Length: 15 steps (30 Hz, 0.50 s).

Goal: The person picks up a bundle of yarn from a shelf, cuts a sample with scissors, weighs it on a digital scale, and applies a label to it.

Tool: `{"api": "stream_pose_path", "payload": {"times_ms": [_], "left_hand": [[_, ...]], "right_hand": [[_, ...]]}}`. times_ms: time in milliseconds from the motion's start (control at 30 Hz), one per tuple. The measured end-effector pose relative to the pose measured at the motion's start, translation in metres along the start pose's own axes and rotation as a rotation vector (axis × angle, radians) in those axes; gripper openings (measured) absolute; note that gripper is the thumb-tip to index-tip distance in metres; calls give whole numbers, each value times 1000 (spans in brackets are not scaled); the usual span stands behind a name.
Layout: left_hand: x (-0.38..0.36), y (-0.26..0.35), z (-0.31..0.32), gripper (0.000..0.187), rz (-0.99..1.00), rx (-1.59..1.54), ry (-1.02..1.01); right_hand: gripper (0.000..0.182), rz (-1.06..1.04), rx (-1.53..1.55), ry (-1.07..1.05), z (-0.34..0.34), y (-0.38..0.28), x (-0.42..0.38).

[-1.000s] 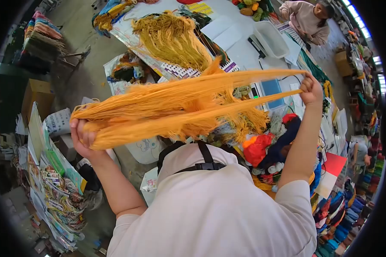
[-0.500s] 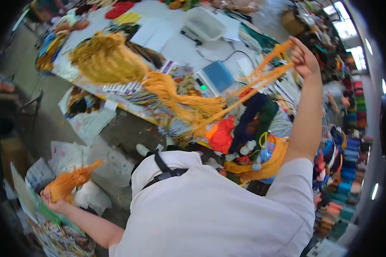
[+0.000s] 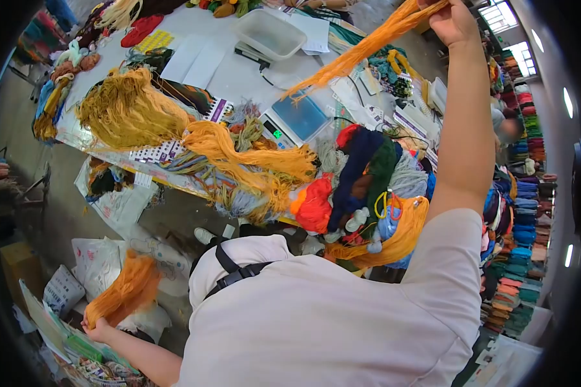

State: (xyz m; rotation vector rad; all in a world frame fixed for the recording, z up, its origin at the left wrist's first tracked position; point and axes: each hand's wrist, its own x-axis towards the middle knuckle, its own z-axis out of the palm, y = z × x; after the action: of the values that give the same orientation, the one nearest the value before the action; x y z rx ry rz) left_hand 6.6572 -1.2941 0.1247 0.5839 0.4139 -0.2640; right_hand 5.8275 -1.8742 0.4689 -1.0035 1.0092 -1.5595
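At the upper right, my right hand (image 3: 454, 24) is closed round one end of a long orange yarn bundle (image 3: 374, 48), whose loose end hangs over the table near the blue-topped scale (image 3: 297, 118). My left hand (image 3: 98, 330), far out at the lower left, grips an orange yarn hank (image 3: 124, 289) that fans out above its fingers. On the table lie another orange hank (image 3: 245, 151) and a large olive-gold hank (image 3: 126, 113). Red yarn (image 3: 315, 205) and dark blue yarn (image 3: 355, 174) are heaped at the near edge.
A translucent plastic bin (image 3: 270, 34) and white papers (image 3: 197, 58) are on the table (image 3: 235, 74). Plastic bags (image 3: 97, 261) and a cardboard box (image 3: 22, 267) stand on the floor at left. Stacked coloured yarn (image 3: 526, 226) lines the right side.
My right hand has moved up, and its orange yarn has swung off the near pile to hang higher over the table. My left hand has shifted slightly right and down, its hank spreading wider.
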Motion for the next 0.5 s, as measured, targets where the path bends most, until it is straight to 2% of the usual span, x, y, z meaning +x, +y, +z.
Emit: {"api": "stream_pose_path", "payload": {"times_ms": [67, 200, 267, 300, 333, 400, 433, 467, 500], "left_hand": [[-12, -8, -7, 14, -63, -9, -7], [-46, -38, -7, 11, -27, 131, -7], [-64, -51, -4, 11, -155, 145, -60], [-52, -51, -12, 9, -132, 228, -83], [-60, -54, -7, 9, -125, 236, -87], [-103, -82, 15, 9, -137, 218, -55], [-110, -88, 17, 10, -104, 264, -72], [-119, -92, 21, 10, -96, 272, -77], [-129, -94, 27, 10, -172, 222, -89]], "right_hand": [[16, 34, 36, 39, 0, 11, 5], [17, 66, 95, 38, -15, 59, 24], [20, 143, 17, 49, -7, 95, 9], [20, 156, 66, -61, -21, 128, 15], [18, 166, -179, -102, -54, 173, 32], [26, -170, -759, -86, -92, 278, 14], [30, -64, -710, 25, -107, 326, -6], [30, 262, -786, 96, -119, 353, -33], [34, 478, -764, 58, -132, 377, -56]]}}
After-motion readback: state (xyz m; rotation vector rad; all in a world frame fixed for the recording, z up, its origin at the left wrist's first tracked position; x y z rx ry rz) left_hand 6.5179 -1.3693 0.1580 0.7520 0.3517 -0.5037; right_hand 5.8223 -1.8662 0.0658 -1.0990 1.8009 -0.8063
